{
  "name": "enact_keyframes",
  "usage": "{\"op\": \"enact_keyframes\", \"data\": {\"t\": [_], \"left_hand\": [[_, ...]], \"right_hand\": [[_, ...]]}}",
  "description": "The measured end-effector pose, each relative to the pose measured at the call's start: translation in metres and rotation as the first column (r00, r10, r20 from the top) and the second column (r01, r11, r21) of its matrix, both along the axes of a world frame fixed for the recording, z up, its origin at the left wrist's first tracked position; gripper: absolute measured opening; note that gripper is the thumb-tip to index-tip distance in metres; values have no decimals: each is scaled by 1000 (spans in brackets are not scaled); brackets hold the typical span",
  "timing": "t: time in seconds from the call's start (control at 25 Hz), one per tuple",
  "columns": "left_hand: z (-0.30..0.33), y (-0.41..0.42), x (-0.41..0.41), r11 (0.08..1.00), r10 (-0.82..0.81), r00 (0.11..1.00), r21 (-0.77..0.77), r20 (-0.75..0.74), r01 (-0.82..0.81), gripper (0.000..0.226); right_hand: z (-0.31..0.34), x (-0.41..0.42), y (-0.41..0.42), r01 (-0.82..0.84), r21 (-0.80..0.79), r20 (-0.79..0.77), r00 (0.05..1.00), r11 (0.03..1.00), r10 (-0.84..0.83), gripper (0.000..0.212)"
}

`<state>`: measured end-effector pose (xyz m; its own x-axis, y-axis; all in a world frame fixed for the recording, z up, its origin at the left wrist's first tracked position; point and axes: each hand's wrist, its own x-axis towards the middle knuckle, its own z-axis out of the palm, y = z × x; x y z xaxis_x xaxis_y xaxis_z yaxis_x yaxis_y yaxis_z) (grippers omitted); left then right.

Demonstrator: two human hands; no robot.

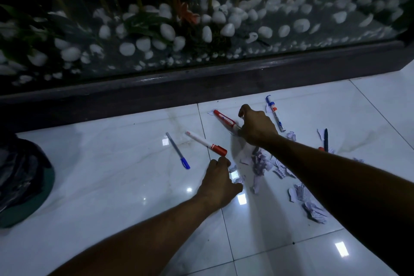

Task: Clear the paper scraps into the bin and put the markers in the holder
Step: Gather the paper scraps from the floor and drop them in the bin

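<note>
From the head camera, both bare arms reach out over a glossy white tiled floor point(112, 186). The right hand point(257, 127) is curled closed around the near end of a red marker point(224, 119) that lies on the tiles. The left hand point(220, 182) rests knuckles-up beside the paper scraps point(259, 163); whether its fingers hold any cannot be told. Just beyond it lies a white marker with a red cap point(206, 143), and a blue pen point(178, 150) sits further left. A blue marker point(275, 112) lies past the right hand. A green bin with a black liner point(20, 181) stands at far left, well apart from the scraps.
</note>
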<state>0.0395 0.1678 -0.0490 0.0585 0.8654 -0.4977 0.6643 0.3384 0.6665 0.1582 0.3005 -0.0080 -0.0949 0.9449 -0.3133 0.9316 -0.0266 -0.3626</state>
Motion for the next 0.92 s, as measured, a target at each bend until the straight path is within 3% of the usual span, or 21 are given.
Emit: {"op": "enact_keyframes", "data": {"t": [0.12, 0.2, 0.32, 0.4, 0.48, 0.6, 0.68, 0.8, 0.92], "left_hand": [[-2, -2, -1, 1000, -4, 1000, 21, 9, 4, 65], [-2, -2, 0, 999, -20, 1000, 47, 11, 20, 62], [2, 2, 2, 995, -57, 998, 83, 9, 56, 57], [7, 10, 4, 990, -92, 995, 104, -37, 96, 51], [11, 22, 9, 986, -94, 993, 131, -64, 102, 46], [21, 48, 14, 986, 32, 999, 162, -18, -29, 42], [29, 68, 15, 972, 123, 992, 202, 10, -122, 44], [36, 98, 15, 947, 185, 983, 271, -21, -172, 55], [35, 129, 8, 967, 180, 967, 215, -179, -140, 73]], "right_hand": [[14, -9, -2, -27, -121, -347, 938, 992, -17, 47], [20, -11, -8, -88, -110, -440, 897, 990, 31, 43], [14, 9, 2, -20, 27, -306, 952, 999, 27, 41], [9, 31, 12, -117, 90, -72, 990, 989, 123, 37], [4, 48, 13, -267, 43, 84, 961, 963, 263, 39], [-4, 49, 1, -451, -18, 143, 882, 893, 448, 49], [-10, 47, -11, -543, 24, 163, 831, 840, 532, 42], [-6, 54, -18, -578, 47, 117, 813, 815, 570, 36], [2, 65, -13, -507, 95, 45, 862, 857, 505, 39]]}}
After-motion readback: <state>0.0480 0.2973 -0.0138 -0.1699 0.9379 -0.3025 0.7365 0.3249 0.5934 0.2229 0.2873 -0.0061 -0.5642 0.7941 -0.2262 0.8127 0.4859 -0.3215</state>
